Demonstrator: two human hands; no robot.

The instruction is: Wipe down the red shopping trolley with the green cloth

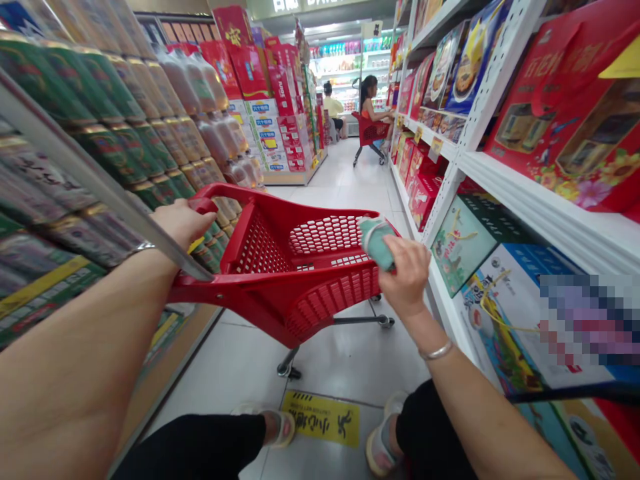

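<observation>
A red plastic shopping cart point(300, 267) stands in the aisle right in front of me, its basket holding nothing I can see. My left hand point(181, 223) is closed on the cart's red handle at its left end. My right hand point(407, 275) grips a small teal-green can or jar point(376, 241) with a pale rim, holding it over the cart's right rim. A silver bangle point(437, 351) sits on my right wrist. My dark trousers and light shoes show at the bottom.
Shelves of green and brown drink packs point(115, 127) line the left; white shelves with gift boxes point(545, 100) line the right. A yellow floor sticker point(323, 417) lies between my feet. Far down the aisle a person stands with another red cart point(369, 130); a second person sits beyond.
</observation>
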